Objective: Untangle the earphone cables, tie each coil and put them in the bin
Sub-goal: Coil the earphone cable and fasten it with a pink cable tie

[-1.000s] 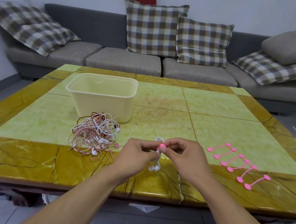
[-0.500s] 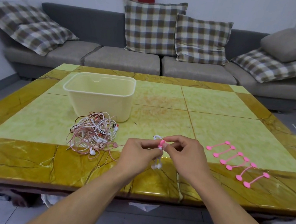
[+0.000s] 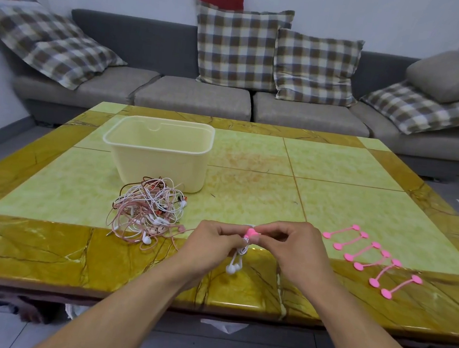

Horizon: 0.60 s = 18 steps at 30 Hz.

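Above the table's near edge, my left hand [image 3: 213,240] grips a coiled white earphone [image 3: 238,255]; its two earbuds dangle below my fingers. My right hand [image 3: 291,244] pinches a pink cable tie [image 3: 251,232] that sits on top of that coil, between both hands. A tangled heap of white and pink earphone cables [image 3: 148,210] lies on the table left of my hands. Behind the heap stands the cream plastic bin [image 3: 159,153], with nothing visible inside.
Several pink cable ties [image 3: 369,256] lie in a row on the table right of my right hand. The yellow-green marble table [image 3: 332,207] spans the view. A grey sofa [image 3: 194,96] with checked cushions stands behind it.
Both hands stay together on the white coil; the pink tie's end now sits tighter against the coil. The camera view shifted slightly.
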Each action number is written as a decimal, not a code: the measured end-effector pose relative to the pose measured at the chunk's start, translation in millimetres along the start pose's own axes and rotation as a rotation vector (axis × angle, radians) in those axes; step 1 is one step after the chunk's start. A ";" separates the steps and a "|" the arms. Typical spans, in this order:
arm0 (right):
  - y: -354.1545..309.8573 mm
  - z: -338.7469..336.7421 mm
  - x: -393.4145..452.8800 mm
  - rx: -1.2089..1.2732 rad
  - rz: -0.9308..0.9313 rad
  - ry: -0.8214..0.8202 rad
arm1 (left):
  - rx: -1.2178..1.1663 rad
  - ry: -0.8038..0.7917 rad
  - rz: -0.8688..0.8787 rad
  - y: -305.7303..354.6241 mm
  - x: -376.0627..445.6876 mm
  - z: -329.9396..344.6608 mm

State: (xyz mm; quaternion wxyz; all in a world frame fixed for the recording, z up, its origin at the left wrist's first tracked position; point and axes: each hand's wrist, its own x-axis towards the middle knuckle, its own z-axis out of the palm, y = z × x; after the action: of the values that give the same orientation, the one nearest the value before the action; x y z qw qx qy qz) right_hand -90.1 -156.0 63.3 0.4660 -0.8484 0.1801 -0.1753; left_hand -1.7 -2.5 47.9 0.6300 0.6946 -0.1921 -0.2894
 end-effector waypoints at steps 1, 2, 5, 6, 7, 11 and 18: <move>0.0 0.5 0.0 -0.006 -0.004 0.005 | -0.004 -0.004 0.000 -0.7 -0.2 -0.1; -0.1 0.8 0.0 -0.005 -0.005 0.007 | -0.015 -0.009 -0.001 -1.2 -0.1 -0.2; -1.3 -0.3 1.2 0.036 -0.001 -0.047 | -0.060 -0.029 -0.025 -1.0 0.6 -1.8; -1.2 -1.2 1.4 0.041 -0.006 -0.072 | -0.057 -0.041 -0.030 -0.4 1.0 -2.5; -0.8 -2.1 1.6 0.032 -0.012 -0.085 | -0.049 -0.057 -0.032 0.2 0.8 -3.2; -0.6 -4.4 2.1 0.020 -0.051 -0.117 | -0.014 -0.116 -0.030 6.1 -3.0 -3.2; -2.4 -12.3 2.4 0.094 -0.075 -0.198 | 0.021 -0.146 -0.027 4.6 -0.8 -2.4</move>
State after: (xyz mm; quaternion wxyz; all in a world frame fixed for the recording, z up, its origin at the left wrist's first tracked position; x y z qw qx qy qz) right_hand -93.3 -164.9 71.9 0.5138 -0.8449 0.0930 -0.1164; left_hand -0.4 -0.8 52.7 0.6029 0.6809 -0.2309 -0.3457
